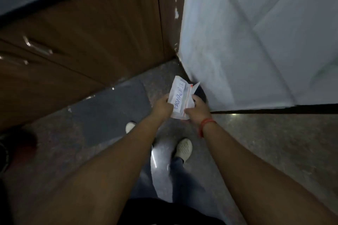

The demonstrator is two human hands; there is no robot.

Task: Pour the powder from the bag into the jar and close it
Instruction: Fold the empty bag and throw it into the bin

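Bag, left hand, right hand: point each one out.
bag point(178, 95): head view, on its handwritten label.
left hand point(163, 106): head view, on the knuckles.
right hand point(198, 107): head view, on the back of the hand.

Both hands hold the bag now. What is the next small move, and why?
Probably carry the bag to the jar first: no jar is in view. Left hand and right hand both grip the folded bag above the floor, beside the wooden cabinet.

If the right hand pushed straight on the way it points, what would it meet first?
Beyond the bag it grips, the right hand would probably meet the white wall panel; depth is unclear.
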